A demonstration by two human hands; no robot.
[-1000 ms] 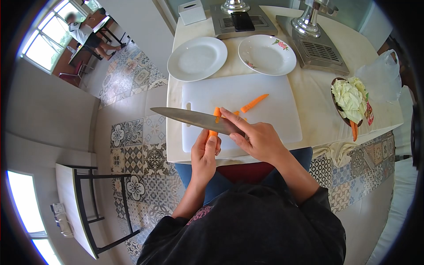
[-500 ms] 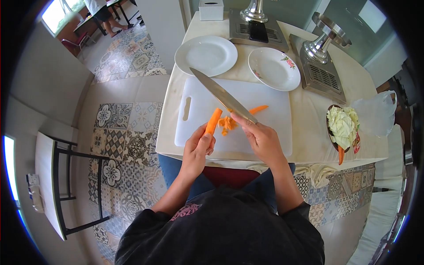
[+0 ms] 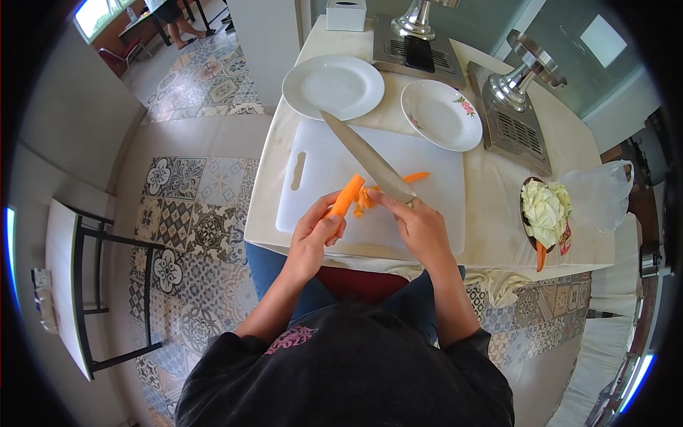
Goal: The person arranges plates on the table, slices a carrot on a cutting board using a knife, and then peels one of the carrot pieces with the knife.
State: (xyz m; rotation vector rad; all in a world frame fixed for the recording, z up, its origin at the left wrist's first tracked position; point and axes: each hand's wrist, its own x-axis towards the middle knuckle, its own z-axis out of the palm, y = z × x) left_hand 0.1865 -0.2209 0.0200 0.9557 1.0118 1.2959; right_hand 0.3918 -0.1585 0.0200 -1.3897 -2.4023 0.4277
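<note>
My left hand (image 3: 315, 229) is closed around the lower part of an orange carrot (image 3: 348, 195), whose top end points up and to the right. In my right hand (image 3: 420, 226) is the handle of a large knife (image 3: 364, 155); the blade slants up and left over the white cutting board (image 3: 435, 226). Small orange pieces (image 3: 360, 208) lie on the board between my hands, partly hidden by the carrot and fingers. Another slim carrot piece (image 3: 417, 176) rests just right of the blade.
Behind the board are a white plate (image 3: 333, 87) and a flowered plate (image 3: 441, 115). Metal stands (image 3: 519, 135), a phone (image 3: 420, 53) and a tissue box (image 3: 346, 16) sit farther back. Cabbage (image 3: 546, 213) and a plastic bag (image 3: 601, 196) are at right. A person (image 3: 171, 21) stands far off.
The blade has swung from lying across the carrot to slanting away on its right. More orange pieces show on the board. The camera view has shifted.
</note>
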